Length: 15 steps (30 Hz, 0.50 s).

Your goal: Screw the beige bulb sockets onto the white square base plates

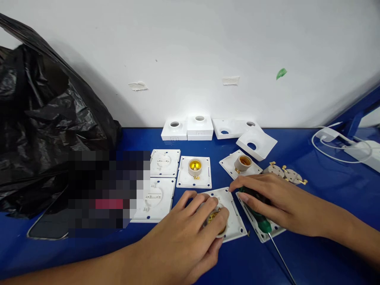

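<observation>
We find the lamp socket [211, 217] over a white base plate [234, 219]; fingers hide much of it, so we cannot tell whether it is seated. We note the left hand [192, 227] curled around its rim, gripping. We see the right hand [276, 194] wrapped about a screwdriver [264, 225] above a second plate [261, 235], shaft toward the near side. Beyond, we log two loose sockets [292, 175], then white covers [199, 128] near the wall [190, 47].

Round socket [212, 217], brassy inside, partly covered, mouth up, on a white square plate [233, 221], plate flat and askew on the blue desk [237, 261], green-handled screwdriver [265, 225] to its right, handle partly covered, metal shaft slanting nearward
</observation>
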{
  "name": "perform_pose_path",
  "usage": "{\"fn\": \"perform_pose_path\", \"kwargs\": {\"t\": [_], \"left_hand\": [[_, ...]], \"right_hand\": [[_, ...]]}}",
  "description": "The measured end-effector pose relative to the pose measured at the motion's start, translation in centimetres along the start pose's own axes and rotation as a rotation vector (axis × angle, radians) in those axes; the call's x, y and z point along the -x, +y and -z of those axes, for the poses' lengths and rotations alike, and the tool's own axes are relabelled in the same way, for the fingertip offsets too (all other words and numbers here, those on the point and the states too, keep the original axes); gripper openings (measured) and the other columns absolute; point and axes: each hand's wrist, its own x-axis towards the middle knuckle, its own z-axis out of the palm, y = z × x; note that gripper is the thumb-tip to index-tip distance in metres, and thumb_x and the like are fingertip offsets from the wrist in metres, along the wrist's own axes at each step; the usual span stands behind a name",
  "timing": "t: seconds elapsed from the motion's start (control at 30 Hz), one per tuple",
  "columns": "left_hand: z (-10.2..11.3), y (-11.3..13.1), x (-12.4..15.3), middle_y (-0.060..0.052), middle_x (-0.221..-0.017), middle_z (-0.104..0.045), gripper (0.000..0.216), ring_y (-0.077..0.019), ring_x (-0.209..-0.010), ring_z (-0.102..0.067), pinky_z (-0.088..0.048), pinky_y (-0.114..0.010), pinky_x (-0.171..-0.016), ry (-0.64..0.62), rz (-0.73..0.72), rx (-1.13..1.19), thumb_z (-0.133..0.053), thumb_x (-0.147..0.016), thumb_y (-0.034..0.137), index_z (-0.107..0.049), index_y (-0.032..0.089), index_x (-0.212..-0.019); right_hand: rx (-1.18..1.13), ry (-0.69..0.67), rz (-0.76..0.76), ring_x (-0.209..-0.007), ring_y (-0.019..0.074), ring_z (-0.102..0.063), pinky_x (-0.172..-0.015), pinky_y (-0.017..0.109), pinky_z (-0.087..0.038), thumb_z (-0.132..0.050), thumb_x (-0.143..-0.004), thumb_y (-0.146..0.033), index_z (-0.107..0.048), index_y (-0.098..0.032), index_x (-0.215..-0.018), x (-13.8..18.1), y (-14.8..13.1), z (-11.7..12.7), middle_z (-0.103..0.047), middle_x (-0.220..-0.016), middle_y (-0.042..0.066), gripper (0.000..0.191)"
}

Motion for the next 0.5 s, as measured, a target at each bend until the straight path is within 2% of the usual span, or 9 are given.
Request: {"fn": "perform_pose_path", "kwargs": {"t": [0.5], "left_hand": [[-0.08, -0.12, -0.14, -0.010, -0.122, -0.063, 0.027, -0.0289, -0.111, -0.056, -0.039, -0.045, -0.100, -0.011, -0.003, 0.011, -0.047, -0.110, 0.023, -0.061, 0.012, -0.130]], "right_hand": [[0.022, -0.006, 0.024, -0.108, 0.0244, -0.077, -0.078, 0.033, -0.056, -0.042, -0.113, -0.040, -0.066, -0.029, -0.114, 0.16, 0.33, -0.26, -0.079, -0.121, 0.003, 0.027]]}}
